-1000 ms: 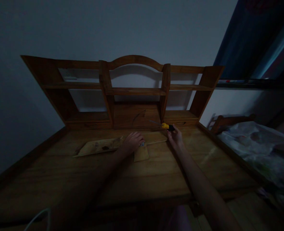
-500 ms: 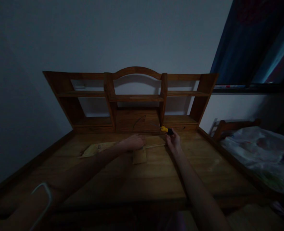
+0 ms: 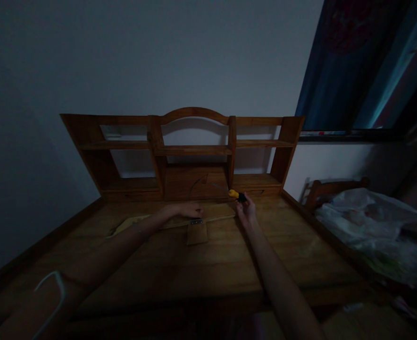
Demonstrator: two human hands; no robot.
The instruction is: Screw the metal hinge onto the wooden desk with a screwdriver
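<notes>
Right hand [image 3: 246,213] clasps the screwdriver [image 3: 234,194], clear of the hinge [image 3: 196,221]. It's already at the small panel [image 3: 197,234]'s edge; whether it's fastened, or the left hand [image 3: 190,209] grips anything, I can't tell.

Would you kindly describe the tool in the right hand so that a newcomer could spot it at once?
Find the wooden desk with an arched shelf unit at its back. In front of that unit, the right hand holds the tool. Its yellow-and-black colouring sets it apart from the brown wooden pieces nearby.
</notes>
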